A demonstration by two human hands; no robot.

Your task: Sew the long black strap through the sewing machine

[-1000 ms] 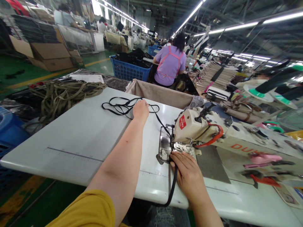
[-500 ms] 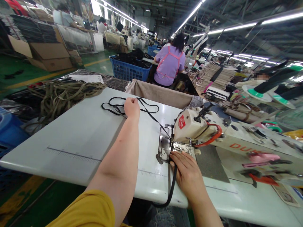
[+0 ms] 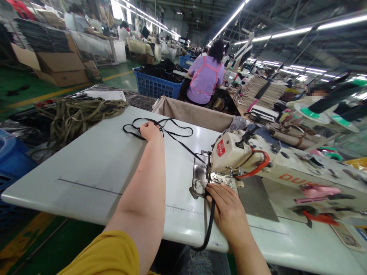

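A long black strap (image 3: 186, 145) runs from loose loops on the white table (image 3: 94, 160) to the needle area of a sewing machine (image 3: 229, 151). My left hand (image 3: 150, 131) is closed on the strap among the loops, its fingertips partly hidden. In front of the presser foot, my right hand (image 3: 228, 204) has its fingers together over the strap at the metal plate (image 3: 200, 173), the thumb tucked at its side. From under these fingers the strap's near end hangs over the table's front edge. The needle itself is hidden by the machine head.
Olive straps (image 3: 83, 114) lie heaped at the table's left. A beige cloth-lined trough (image 3: 192, 110) borders the far edge. Beyond it sit a blue basket (image 3: 157, 84) of black pieces and a co-worker in purple (image 3: 205, 78). Thread cones (image 3: 318, 107) stand right.
My left hand has shifted left and slightly nearer along the loops of strap. My right hand stays at the plate, and the hanging strap has barely moved.
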